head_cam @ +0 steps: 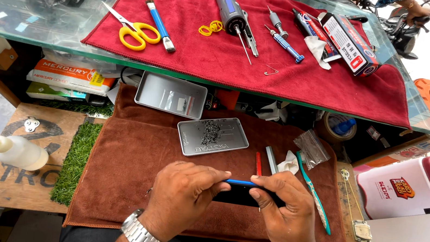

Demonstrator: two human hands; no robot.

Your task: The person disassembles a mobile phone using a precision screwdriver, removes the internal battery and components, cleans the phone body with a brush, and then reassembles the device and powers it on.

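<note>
Squeeze bottle [17, 152] with a yellow-tipped nozzle lies at your far left on the wooden board, well apart from the work. Brown cloth [125, 181] covers the bench before you; on it, beyond your hands, sit an open metal tin [170, 95] and its embossed lid [213, 136] holding what appear to be small screws, though they are too fine to tell surely. Your left hand [181, 196], watch at the wrist, is closed around the left end of a dark phone [241, 194], thumb and forefinger pinching its upper edge. The phone lies between both hands, its long axis running left to right across you, with a thin blue edge [240, 182] showing along the top. Your right hand [283, 211] grips the right end, fingers curled over the same edge; both hands are equally near, each touching it. Just beyond the right hand lie a red stick [258, 163], a grey strip [271, 159] and a teal toothbrush [314, 192]. Above, the glass shelf carries yellow scissors [134, 32] and a powered screwdriver [229, 8] on red cloth [308, 77].
</note>
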